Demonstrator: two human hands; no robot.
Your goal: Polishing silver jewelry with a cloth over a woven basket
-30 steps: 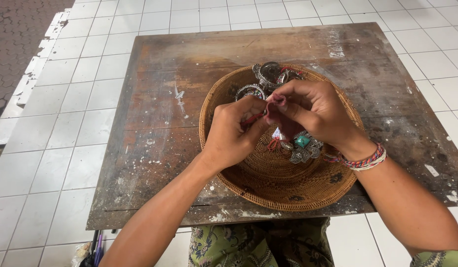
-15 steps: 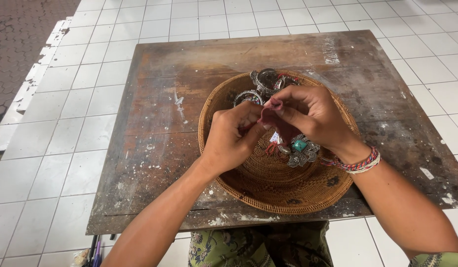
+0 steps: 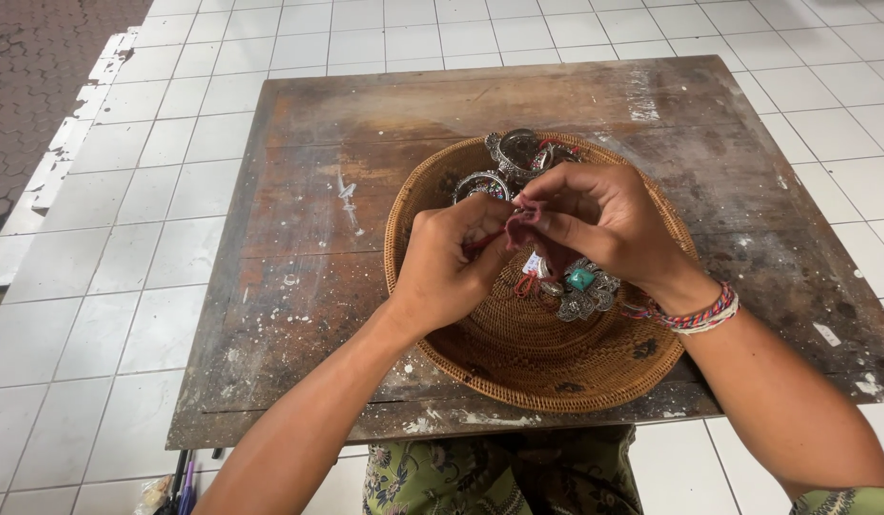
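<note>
Both of my hands meet over a round woven basket on a worn wooden table. My left hand and my right hand pinch a small dark red cord between their fingertips. From the cord hangs a silver pendant with a turquoise stone, low over the basket's middle. Several silver bangles lie at the basket's far rim. A braided bracelet circles my right wrist.
The table stands on a white tiled floor. Dark paving shows at the far left. Green patterned cloth covers my lap below the table's near edge. Thin dark handles lie on the floor at the lower left.
Both hands stay over the basket, working the red cord. The fingers have shifted slightly and the pendant still hangs below them.
</note>
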